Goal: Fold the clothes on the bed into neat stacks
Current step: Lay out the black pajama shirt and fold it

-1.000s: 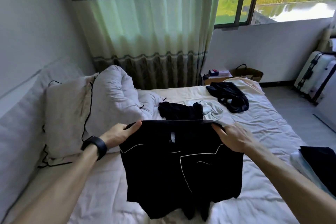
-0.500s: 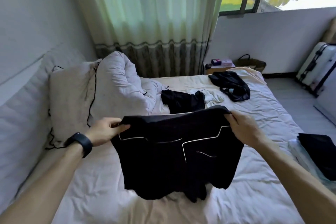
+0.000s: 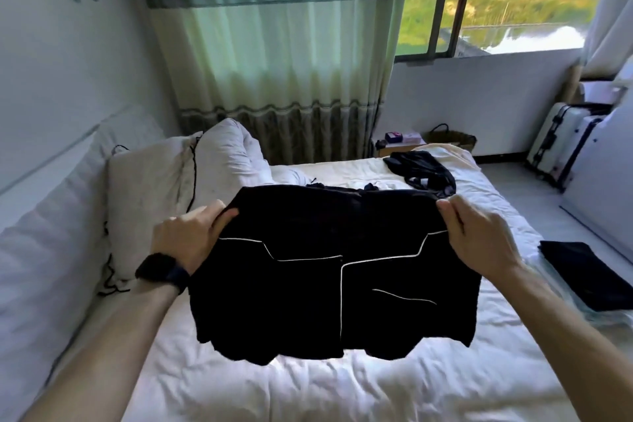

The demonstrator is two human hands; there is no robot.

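Holding up a black shirt (image 3: 329,271) with thin white piping, soft and limp, above the bed (image 3: 342,387); top corners are pinched by left hand (image 3: 191,236) and right hand (image 3: 479,236). Folding step judged midway; laying flat is called for next. A folded dark stack (image 3: 585,271) is seen right.

the folded black garment (image 3: 582,272) runs off the right edge.

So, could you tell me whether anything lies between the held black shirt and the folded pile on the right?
Nothing visible does: only bare sheet separates the shirt from the pile.
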